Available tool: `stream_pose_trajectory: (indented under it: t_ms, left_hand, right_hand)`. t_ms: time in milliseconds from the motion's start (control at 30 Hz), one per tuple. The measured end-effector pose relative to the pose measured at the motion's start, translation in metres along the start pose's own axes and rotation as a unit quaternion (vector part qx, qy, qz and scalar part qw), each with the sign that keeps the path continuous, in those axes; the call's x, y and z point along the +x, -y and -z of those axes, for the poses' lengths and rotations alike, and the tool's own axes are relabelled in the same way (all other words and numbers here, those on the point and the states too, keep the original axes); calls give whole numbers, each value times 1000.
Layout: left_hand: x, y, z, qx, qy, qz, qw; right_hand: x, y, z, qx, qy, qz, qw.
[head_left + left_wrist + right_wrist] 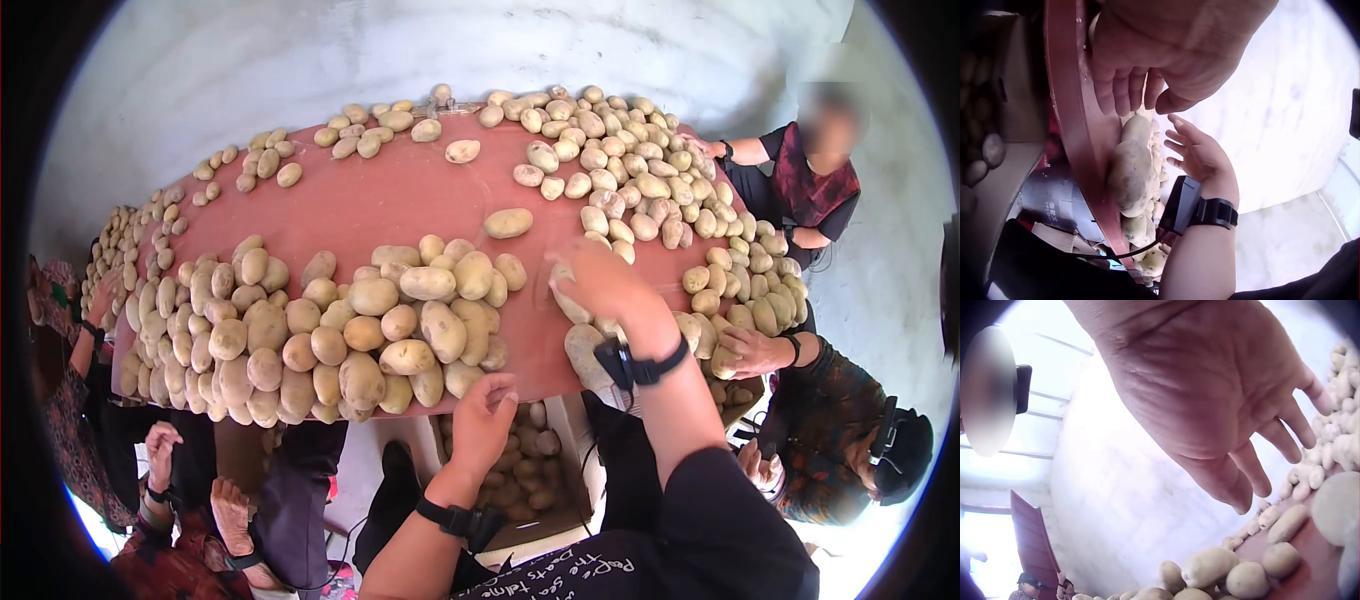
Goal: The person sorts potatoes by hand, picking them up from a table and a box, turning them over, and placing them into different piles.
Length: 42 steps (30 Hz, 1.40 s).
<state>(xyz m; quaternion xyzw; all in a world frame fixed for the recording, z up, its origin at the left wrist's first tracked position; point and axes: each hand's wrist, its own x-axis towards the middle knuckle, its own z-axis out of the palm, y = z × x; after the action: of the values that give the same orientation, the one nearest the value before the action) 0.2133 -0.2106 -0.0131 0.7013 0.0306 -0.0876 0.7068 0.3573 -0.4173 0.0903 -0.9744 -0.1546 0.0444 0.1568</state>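
Head view: right hand near potatoes

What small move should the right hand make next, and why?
Perhaps close the right hand around the potato beside it in the head view: the right wrist view shows its fingers spread and holding nothing, and that potato lies close by on the red table.

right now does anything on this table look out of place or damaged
Little stands out. One potato lies alone on the bare red tabletop, between the near heap and the far right heap, touching neither, so looks stray. Another potato beyond it also sits apart, its skin patchy; I can't tell whether that's damage.
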Motion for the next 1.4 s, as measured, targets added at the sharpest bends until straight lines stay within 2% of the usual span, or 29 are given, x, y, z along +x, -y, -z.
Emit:
stream_pose_trajectory:
  t_ms: [67, 133, 233, 267, 333, 433, 533, 567, 600, 667, 700, 733, 767, 800, 833, 900, 933, 967, 1000, 1033, 1167, 1300, 1400]
  left_hand:
    - [0, -3, 3, -13, -7, -1, 1000]
    - [1, -9, 9, -12, -8, 1, 1000]
    - [1, -14, 15, -5, 2, 2, 1000]
    - [1, -10, 16, -13, 4, -2, 1000]
    - [2, -9, 20, -21, 7, -4, 1000]
    - [1, -12, 23, -19, 9, -8, 1000]
    - [0, -11, 25, -15, 16, -23, 1000]
    - [0, -13, 25, -10, 18, -23, 1000]
    - [-2, -13, 25, -7, 11, -23, 1000]
    - [-1, -6, 22, 39, -16, -78, 996]
    - [-1, -4, 21, 50, -26, -85, 995]
    - [1, 5, 18, 47, -43, -130, 989]
    - [2, 6, 16, 70, -50, -145, 986]
    - [3, 11, 14, 57, -47, -140, 987]
    - [4, 11, 12, 61, -48, -138, 987]
    - [5, 10, 13, 62, -51, -128, 988]
    - [5, 10, 11, 40, -49, -121, 991]
    - [4, 10, 11, 16, -42, -114, 992]
    - [3, 6, 13, 17, -33, -110, 993]
    - [1, 4, 15, 28, -39, -111, 993]
    - [2, 6, 16, 77, -66, -130, 986]
    - [-1, -2, 20, 101, -67, -153, 981]
    - [-2, -4, 21, 57, -47, -102, 992]
  right_hand:
    - [53, 11, 3, -85, 38, -33, 995]
    - [96, 16, -9, -114, 13, -31, 993]
    - [150, -11, -61, -179, -37, 92, 979]
    - [156, -13, -71, -171, -23, 63, 983]
    - [155, -12, -87, -152, 7, 3, 988]
    - [159, -11, -91, -216, -13, 18, 976]
    - [160, -6, -62, -261, 100, -45, 959]
    - [163, -35, -76, -265, 1, -44, 963]
    - [154, -39, -63, -301, 32, -53, 952]
    - [150, -67, -60, -295, 4, -58, 954]
    - [148, -87, -62, -344, 33, -5, 938]
    - [139, -81, -54, -253, 21, -26, 967]
    - [123, -66, -41, -246, 37, -23, 968]
    - [146, -124, -67, -282, 60, 0, 958]
    - [130, -101, -49, -205, 61, -70, 974]
    - [151, -156, -67, -194, 54, -2, 980]
    - [144, -119, -53, -175, 39, -23, 984]
    - [118, -61, -25, -155, 24, -50, 986]
    - [105, -26, -15, -136, -5, -108, 985]
    - [91, -8, -14, -109, -41, -63, 991]
    - [22, 37, -33, 22, -175, 103, 979]
    - [-40, 79, -53, 117, -193, 93, 970]
    - [-44, 72, -73, 136, -202, 63, 968]
